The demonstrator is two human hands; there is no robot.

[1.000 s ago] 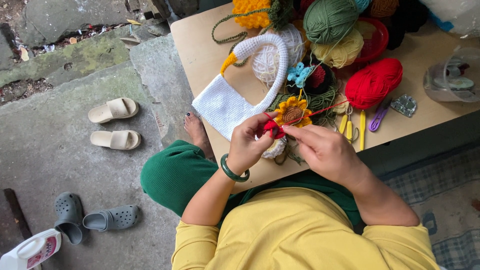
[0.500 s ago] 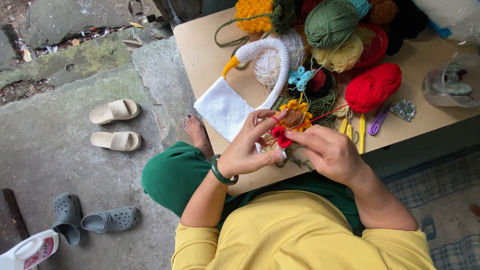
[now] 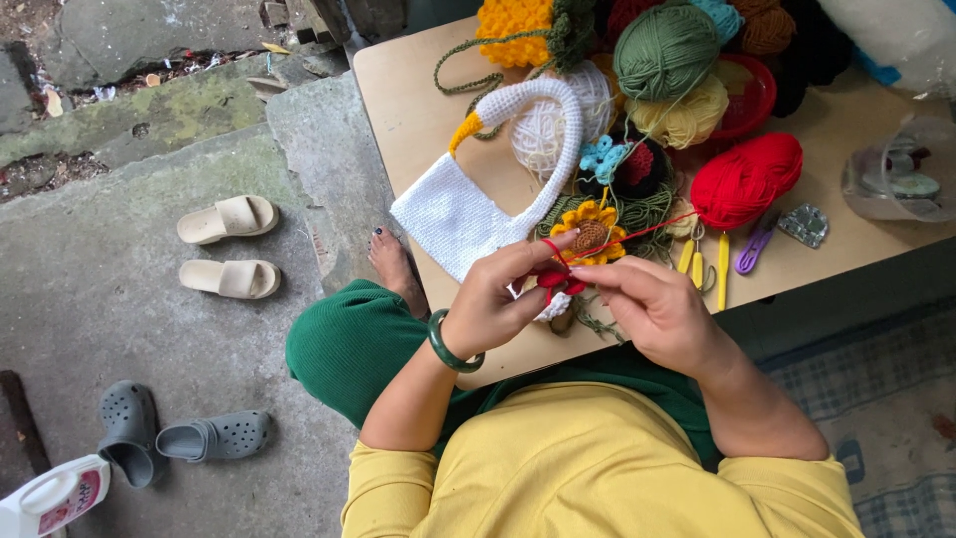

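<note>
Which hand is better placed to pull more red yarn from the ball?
Probably the right hand: the taut red yarn strand runs from its fingertips toward the red ball, on its side. The left hand pinches the small red piece.

The small red crochet piece [image 3: 554, 280] is being drawn slightly lower and nearer the body by the left hand [image 3: 498, 304] and right hand [image 3: 652, 309]; the red yarn [image 3: 637, 232] is being pulled taut.

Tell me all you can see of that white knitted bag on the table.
The white crocheted bag looks like soft yarn: a flat, square body with a thick curved handle arching up over it, one end tipped in orange-yellow. It lies flat at the wooden table's near-left edge, tilted diagonally. Its handle runs beside a pale yarn ball. Neither hand touches it; the left hand works just below.
</note>
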